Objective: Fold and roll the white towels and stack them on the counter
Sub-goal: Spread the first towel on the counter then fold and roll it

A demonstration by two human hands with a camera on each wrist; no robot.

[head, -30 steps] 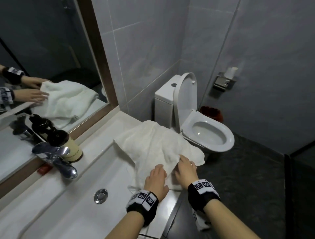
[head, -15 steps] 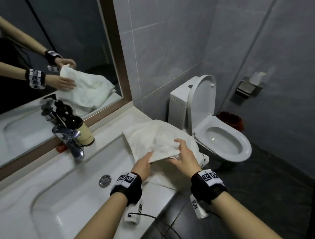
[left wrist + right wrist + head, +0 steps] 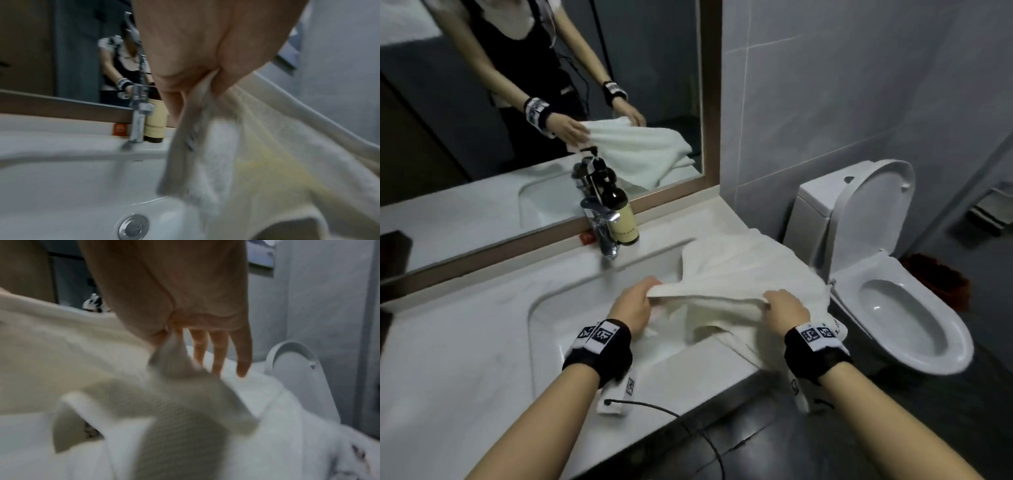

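Towel (image 3: 736,274): on counter (image 3: 465,342) right of sink, near edge lifted. Left hand (image 3: 633,308) and right hand (image 3: 787,311) each pinch that edge; fingertips hidden by cloth, wrist views blurred.

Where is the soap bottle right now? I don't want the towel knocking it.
In the head view the soap bottle stands at the back of the counter against the mirror frame, just right of the faucet, left of the towel.

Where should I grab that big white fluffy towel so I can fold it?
Pinch the white terry towel along its near hem, one corner per hand, coming from the counter's front. That edge is straight and lifted already, where the left hand and right hand pinch it.
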